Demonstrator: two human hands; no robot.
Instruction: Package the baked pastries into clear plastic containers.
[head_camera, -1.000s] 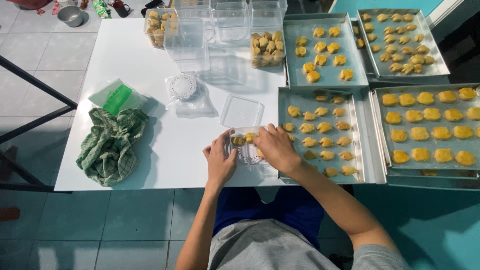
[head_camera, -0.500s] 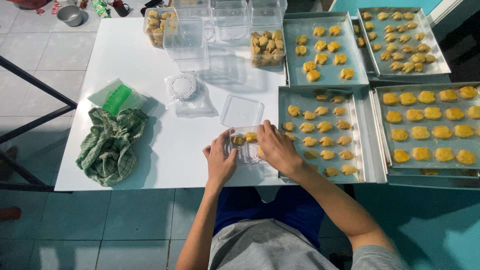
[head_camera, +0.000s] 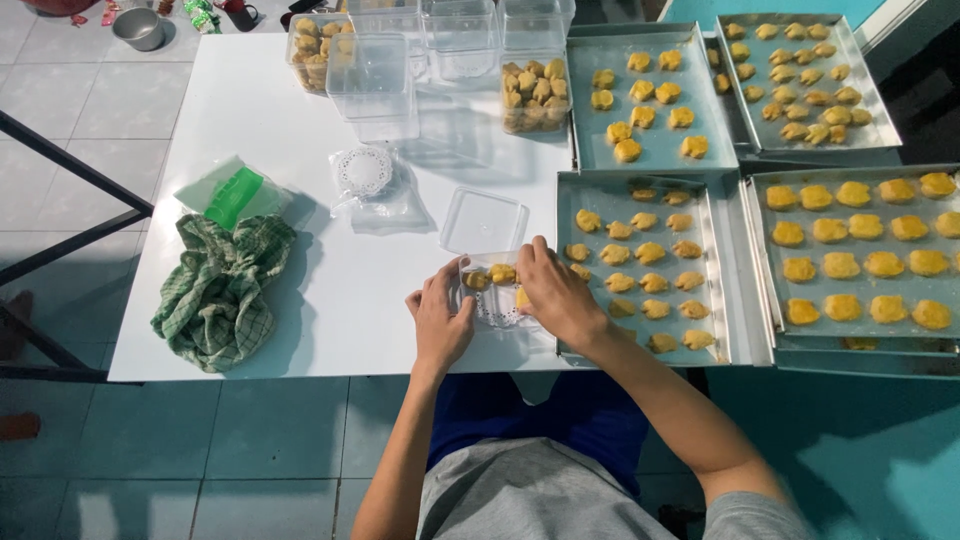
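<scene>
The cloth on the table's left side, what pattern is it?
Green and white checks; the cloth shows best in the head view.

tub (head_camera: 490, 290): clear plastic | tray (head_camera: 715, 270): matt metal | towel (head_camera: 220, 290): checked cloth

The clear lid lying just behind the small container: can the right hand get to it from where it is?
Probably yes. The right hand rests on the small container, and the clear lid lies flat on the white table just beyond it, with nothing between them or on top of it.
</scene>
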